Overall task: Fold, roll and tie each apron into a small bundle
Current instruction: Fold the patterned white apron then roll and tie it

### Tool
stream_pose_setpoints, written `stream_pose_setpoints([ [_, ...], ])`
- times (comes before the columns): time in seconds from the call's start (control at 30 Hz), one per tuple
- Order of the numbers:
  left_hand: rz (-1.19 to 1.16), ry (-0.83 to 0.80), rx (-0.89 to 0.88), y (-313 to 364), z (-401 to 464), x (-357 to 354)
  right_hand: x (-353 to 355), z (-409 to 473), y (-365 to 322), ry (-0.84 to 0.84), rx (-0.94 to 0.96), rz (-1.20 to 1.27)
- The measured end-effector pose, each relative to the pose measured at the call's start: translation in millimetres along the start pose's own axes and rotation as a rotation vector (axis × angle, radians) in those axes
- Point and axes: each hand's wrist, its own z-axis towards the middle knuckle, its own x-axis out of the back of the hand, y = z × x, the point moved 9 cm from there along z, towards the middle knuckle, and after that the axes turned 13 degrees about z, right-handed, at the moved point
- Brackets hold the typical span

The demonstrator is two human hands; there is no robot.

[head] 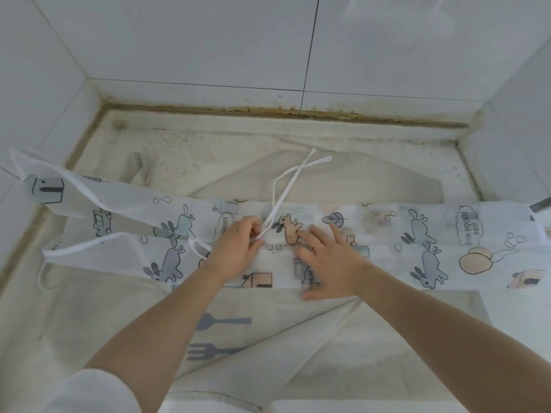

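apron (417, 248): white, grey/tan rabbit + balloon print | ties (286, 186): white | lower apron (268, 332): white, grey fork print | wall tiles (179, 40): white

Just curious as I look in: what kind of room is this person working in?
Probably a kitchen or utility corner in a home: glossy white wall tiles on three sides, a grimy stone counter with a stained back seam, and a rabbit-print apron spread across it.

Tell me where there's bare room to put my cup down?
Bare counter shows at the back, between the wall tiles and the folded rabbit apron. The middle is crowded: both hands and the white ties. Another apron covers the front.
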Motion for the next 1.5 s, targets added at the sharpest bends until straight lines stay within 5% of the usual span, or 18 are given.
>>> stream_pose_setpoints([
  [0.17, 0.2, -0.026, 0.011, -6.1, -5.2, 5.1, 15.6, -2.5, -17.0, 0.048, -0.041, 0.027],
  [0.37, 0.047, -0.455, 0.126, -9.7, -14.1, 13.5, 47.1, 1.6, 3.7, 0.152, -0.18, 0.44],
  [0.47, 0.344, -0.605, 0.055, -19.3, -19.4, 16.5, 54.3, 10.1, 21.4, 0.094, -0.267, 0.498],
  [0.73, 0.48, -0.574, 0.167, -70.9, -13.2, 55.7, 42.6, 35.9, 43.4, -0.027, -0.419, 0.444],
  [0.93, 0.534, -0.541, 0.301, -116.2, 0.8, 68.6, 47.0, 40.4, 47.8, 0.071, -0.547, 0.441],
  [1.13, 0.394, -0.341, 0.357, -137.4, 15.1, 83.4, 46.3, 46.4, 40.8, 0.079, -0.643, 0.47],
  [1.33, 0.461, -0.468, 0.307, -143.9, 30.8, 71.9, 53.9, 67.6, 37.9, 0.234, -0.66, 0.875],
  [1.5, 0.631, -0.557, 0.402, -144.7, 46.0, 75.3, 50.0, 76.6, 40.3, 0.345, -0.751, 0.805],
])
